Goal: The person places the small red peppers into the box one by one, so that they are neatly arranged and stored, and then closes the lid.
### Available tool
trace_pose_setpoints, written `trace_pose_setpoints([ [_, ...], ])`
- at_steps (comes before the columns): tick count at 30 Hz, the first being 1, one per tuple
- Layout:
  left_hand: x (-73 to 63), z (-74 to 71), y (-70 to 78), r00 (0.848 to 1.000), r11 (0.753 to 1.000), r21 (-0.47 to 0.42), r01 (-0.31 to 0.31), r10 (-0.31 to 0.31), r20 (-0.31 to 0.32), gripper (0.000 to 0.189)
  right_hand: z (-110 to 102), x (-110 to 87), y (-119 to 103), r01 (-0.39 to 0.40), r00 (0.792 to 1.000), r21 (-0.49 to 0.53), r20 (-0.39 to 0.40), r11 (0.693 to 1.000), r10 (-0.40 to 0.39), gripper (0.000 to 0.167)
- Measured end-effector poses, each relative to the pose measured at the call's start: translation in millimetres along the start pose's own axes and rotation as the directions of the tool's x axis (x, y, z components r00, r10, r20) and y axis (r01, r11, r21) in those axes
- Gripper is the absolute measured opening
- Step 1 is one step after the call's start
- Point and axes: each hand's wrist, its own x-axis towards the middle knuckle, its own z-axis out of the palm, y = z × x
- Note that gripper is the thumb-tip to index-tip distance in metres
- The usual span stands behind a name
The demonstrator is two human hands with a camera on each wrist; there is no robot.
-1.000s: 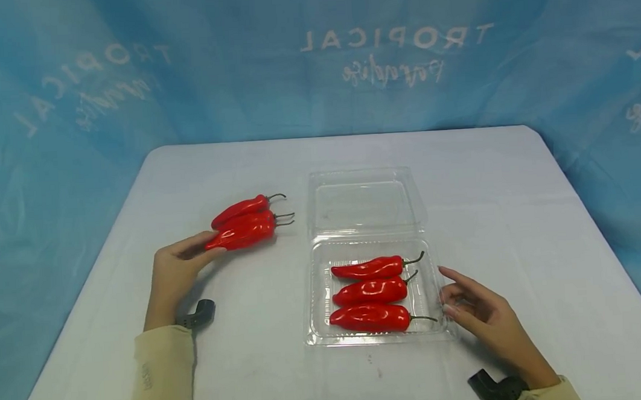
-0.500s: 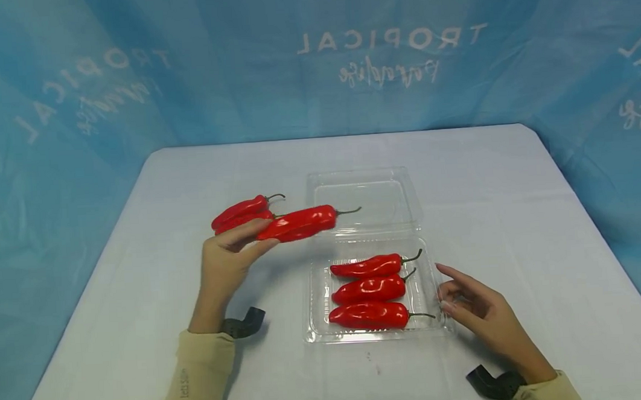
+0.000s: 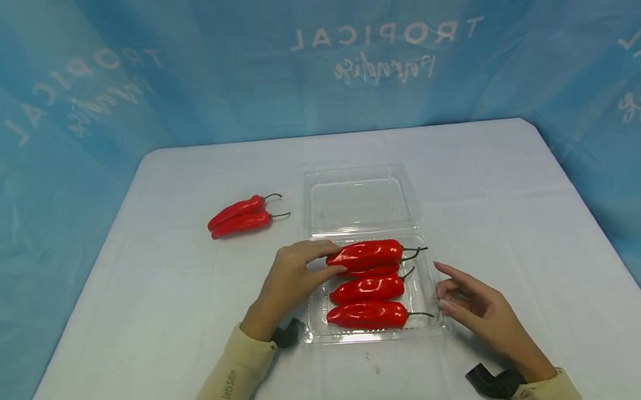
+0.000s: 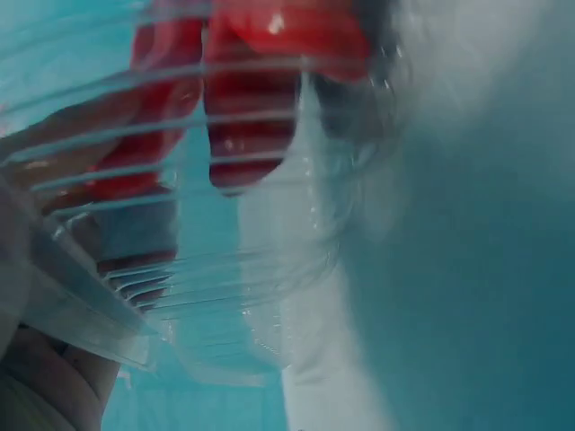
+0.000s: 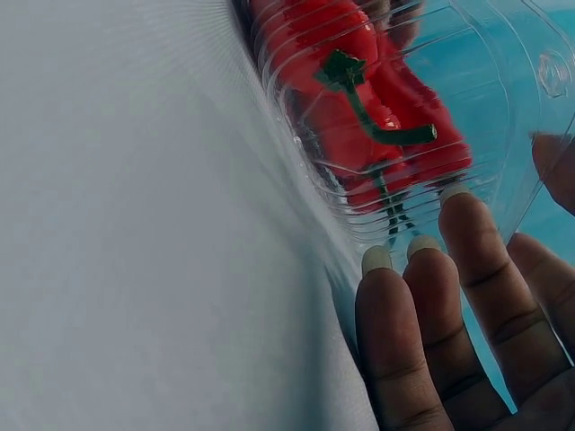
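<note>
My left hand [image 3: 302, 273] pinches a red chilli pepper [image 3: 367, 255] by its tip end, its green stem pointing right. That pepper is over the back part of a clear plastic clamshell box [image 3: 319, 330], covering much of another pepper [image 3: 375, 271] there. In front of these, a middle pepper [image 3: 367, 288] and a front pepper [image 3: 367, 316] lie side by side in the box. My right hand [image 3: 481, 312] is at the box's right side, fingers loosely bent. In the right wrist view its fingertips [image 5: 456, 193] are against or very near the ribbed clear wall [image 5: 431, 175].
The box's clear lid [image 3: 358, 198] lies folded back behind it. Two more red peppers [image 3: 239, 213] lie together on the white table [image 3: 140, 282], left of the lid. A blue printed sheet [image 3: 238, 77] hangs behind and beside the table.
My left hand has picked one pepper from the pile at left and carried it right, over the box's back row. Two peppers stay in the pile. The right hand has barely moved.
</note>
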Motion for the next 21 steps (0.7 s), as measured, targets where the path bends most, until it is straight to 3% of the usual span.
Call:
trace_pose_setpoints([
  [2, 1.6, -0.4, 1.4, 0.998, 0.995, 0.084, -0.058, 0.056, 0.026, 0.045, 0, -0.6, 0, 0.003, 1.0, -0.006, -0.001, 1.0, -0.003, 0.065],
  [5, 3.2, -0.2, 3.6, 0.995, 0.985, 0.146, -0.097, 0.092, 0.042, 0.047, 1, -1.2, -1, 0.001, 1.0, -0.003, 0.001, 1.0, -0.001, 0.065],
  [11, 5.8, -2.4, 4.7, 0.991, 0.977, 0.166, -0.134, 0.127, 0.049, 0.047, 0, -1.4, -2, 0.0, 1.0, 0.009, 0.002, 1.0, -0.001, 0.066],
  [16, 3.5, -19.7, -4.0, 0.997, 0.988, 0.139, -0.073, 0.077, -0.022, 0.045, 0, -1.2, -3, 0.009, 1.0, 0.012, 0.001, 1.0, -0.009, 0.065],
  [19, -3.6, -38.8, -21.7, 0.995, 0.989, 0.15, 0.007, 0.008, -0.097, 0.047, 1, -1.1, -3, 0.006, 1.0, 0.017, 0.005, 1.0, -0.006, 0.065],
  [21, -11.8, -52.8, -37.9, 0.986, 0.981, 0.18, 0.076, -0.047, -0.157, 0.05, 1, -1.4, -4, 0.004, 1.0, 0.018, 0.007, 1.0, -0.004, 0.065],
])
